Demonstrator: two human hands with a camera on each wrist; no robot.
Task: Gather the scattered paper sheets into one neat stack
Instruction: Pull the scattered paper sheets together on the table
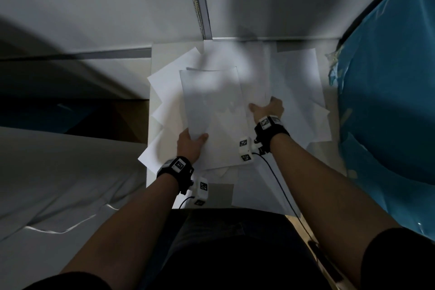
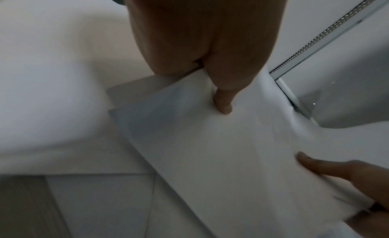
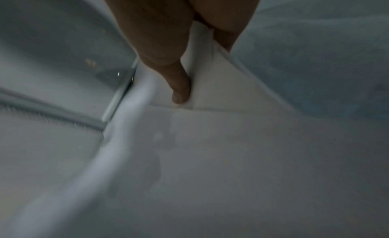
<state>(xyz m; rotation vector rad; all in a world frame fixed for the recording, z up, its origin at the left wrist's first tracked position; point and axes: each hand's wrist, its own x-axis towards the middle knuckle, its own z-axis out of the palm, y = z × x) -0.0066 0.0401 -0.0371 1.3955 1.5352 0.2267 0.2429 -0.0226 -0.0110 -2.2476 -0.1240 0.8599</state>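
While spread across white table (image 1: 155, 59), paper sheets (image 1: 294, 82) likely light, floppy, slippery; best pinched at edges. Left hand (image 1: 189, 146) pinching lifted sheet (image 1: 211, 94) at near edge; right hand (image 1: 268, 107) pinching another sheet edge.

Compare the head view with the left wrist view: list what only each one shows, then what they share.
Only the head view shows the blue plastic sheet on the right, both forearms with their wrist bands, and the whole spread of scattered paper sheets.

Only the left wrist view shows the left thumb pressed on top of the held sheet up close.

Both show the left hand gripping that sheet's near edge, the right hand reaching in, and the metal rail.
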